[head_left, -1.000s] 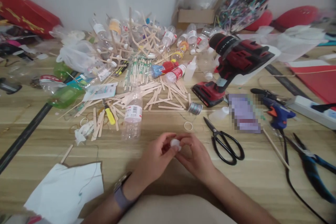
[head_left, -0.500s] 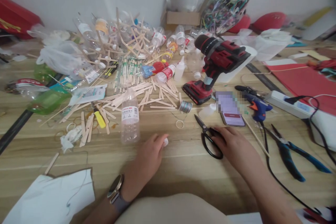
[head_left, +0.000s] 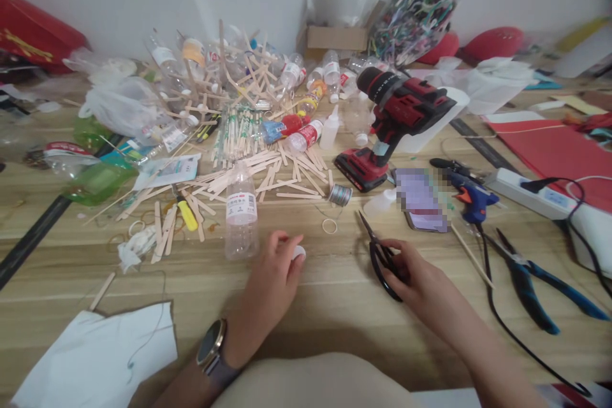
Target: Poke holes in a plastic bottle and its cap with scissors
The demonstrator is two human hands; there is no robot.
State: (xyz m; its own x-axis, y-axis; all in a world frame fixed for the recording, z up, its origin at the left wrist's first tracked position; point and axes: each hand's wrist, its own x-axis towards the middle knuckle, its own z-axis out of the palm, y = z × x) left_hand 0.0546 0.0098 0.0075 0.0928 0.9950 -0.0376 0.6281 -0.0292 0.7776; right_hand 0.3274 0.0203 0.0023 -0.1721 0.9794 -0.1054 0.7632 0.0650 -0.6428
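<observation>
My left hand (head_left: 273, 287), with a watch on its wrist, has its fingers bent around a small white cap (head_left: 298, 252) low over the table. Just left of it a clear bottle with a white label (head_left: 241, 209) stands upright. My right hand (head_left: 421, 280) is closed on the handles of black scissors (head_left: 385, 262), whose blades point up and to the left. A wire spool (head_left: 340, 195) and a small ring (head_left: 329, 225) lie between and beyond the hands.
A red drill (head_left: 404, 108) stands behind the phone (head_left: 421, 197). To the right are a blue glue gun (head_left: 473, 197), pliers (head_left: 521, 268) and a power strip (head_left: 530, 191). Wooden sticks (head_left: 296, 172) and plastic bottles (head_left: 306, 135) crowd the back. White paper (head_left: 105, 350) lies front left.
My right hand has closed round the scissors' handles and tilted them more upright. My left hand has turned, its fingers now bent over the cap. The view has shifted slightly.
</observation>
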